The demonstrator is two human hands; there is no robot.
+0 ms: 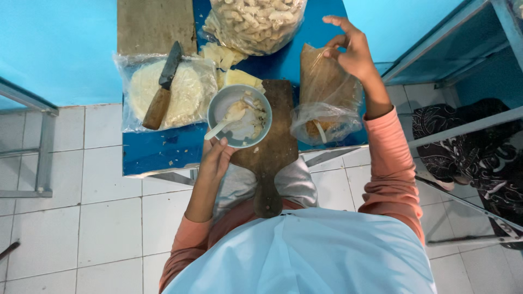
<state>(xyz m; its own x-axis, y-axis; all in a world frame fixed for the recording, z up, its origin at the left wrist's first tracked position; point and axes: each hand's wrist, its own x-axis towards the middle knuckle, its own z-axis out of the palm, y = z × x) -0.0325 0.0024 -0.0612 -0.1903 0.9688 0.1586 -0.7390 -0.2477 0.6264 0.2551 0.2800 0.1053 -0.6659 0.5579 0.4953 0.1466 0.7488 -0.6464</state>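
Observation:
A grey bowl (220,106) with pale filling and a white spoon (218,129) rests on a dark wooden cutting board (278,147) at the front of a small blue table (158,152). My left hand (216,159) grips the bowl's near rim, thumb on the edge. My right hand (351,49) hovers with fingers spread above a brown paper sheet (321,81) that lies on a clear plastic bag (324,122); it holds nothing.
A wooden-handled knife (163,90) lies on a bag of round white wrappers (188,92). A big bag of pale pieces (256,22) and a wooden plank (155,24) sit at the back. Metal frames (463,128) stand right and left over white floor tiles.

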